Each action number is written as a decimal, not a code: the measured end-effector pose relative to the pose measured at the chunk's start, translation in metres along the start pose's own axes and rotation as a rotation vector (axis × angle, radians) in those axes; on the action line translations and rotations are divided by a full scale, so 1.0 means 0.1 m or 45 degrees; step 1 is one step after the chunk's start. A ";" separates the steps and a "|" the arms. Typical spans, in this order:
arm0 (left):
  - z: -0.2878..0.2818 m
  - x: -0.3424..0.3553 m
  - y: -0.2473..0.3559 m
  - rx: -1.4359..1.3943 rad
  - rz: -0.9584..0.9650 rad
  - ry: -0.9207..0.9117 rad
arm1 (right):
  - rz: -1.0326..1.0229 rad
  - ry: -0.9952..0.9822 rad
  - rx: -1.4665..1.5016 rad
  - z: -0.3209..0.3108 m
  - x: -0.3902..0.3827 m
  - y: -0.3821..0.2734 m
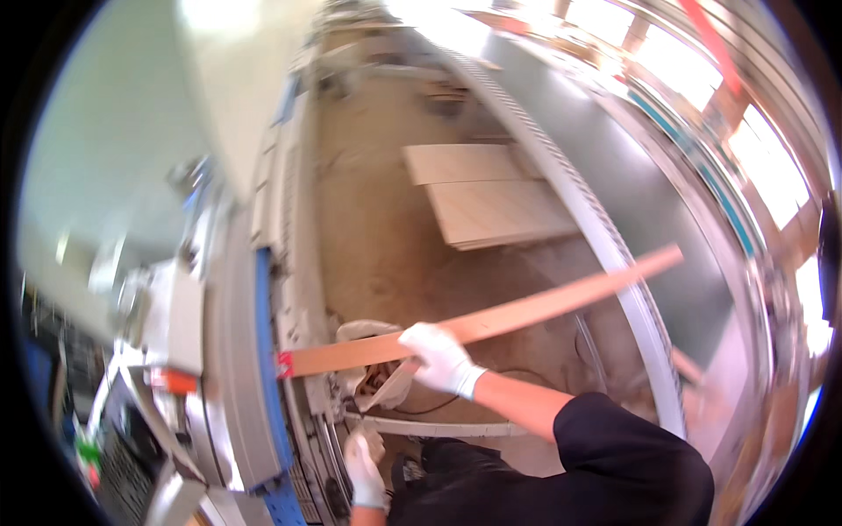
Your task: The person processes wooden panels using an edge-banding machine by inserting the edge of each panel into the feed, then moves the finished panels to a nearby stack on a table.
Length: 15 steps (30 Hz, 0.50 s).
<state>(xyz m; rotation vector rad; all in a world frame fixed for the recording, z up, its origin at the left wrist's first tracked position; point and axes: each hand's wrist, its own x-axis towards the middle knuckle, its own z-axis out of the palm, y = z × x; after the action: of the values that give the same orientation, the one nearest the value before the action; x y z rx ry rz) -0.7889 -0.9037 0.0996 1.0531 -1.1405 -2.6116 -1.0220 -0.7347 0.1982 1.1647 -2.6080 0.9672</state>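
Brown floor runs lengthwise between two long machine sides, the widest room for moving. On the right lies a grey metal panel, bordered on its inner side by a pale rail with a toothed-looking edge. On the left, a long metal beam carries a blue strip along its inner edge. Flat pale boards lie farther off, nearer the right rail, leaving a broader stretch of floor to their left. The long wooden bar slants across the near part of this space: its red-marked left end reaches the blue strip, and its right end extends past the rail in view; contact there cannot be told. A whitish sack sits below the bar, near the beam. The gloved right hand is closed around the bar, left of its middle. The gloved left hand hangs lower, beside the beam, blurred; I cannot tell whether it grips anything.
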 end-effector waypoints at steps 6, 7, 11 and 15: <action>-0.90 -0.56 -1.36 0.516 -0.433 -0.380 | 0.492 -0.425 -0.038 -0.07 -2.22 -0.29; -0.73 -0.83 -1.13 0.633 -0.623 -0.492 | 0.644 -0.474 0.023 -0.06 -2.80 -0.21; -0.84 -0.97 -1.16 0.775 -0.681 -0.520 | 1.405 -0.944 0.028 -0.22 -4.79 -0.48; -1.03 -0.65 -1.29 0.928 -0.657 -0.540 | 1.974 -0.748 0.084 -0.51 -6.13 -0.92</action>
<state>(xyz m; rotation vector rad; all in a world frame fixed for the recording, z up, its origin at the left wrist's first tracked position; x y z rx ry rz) -0.6528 -0.8518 -0.0010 1.0053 -2.3170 -2.9554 -0.5382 -0.3668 0.0666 -1.0956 -3.7580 0.8087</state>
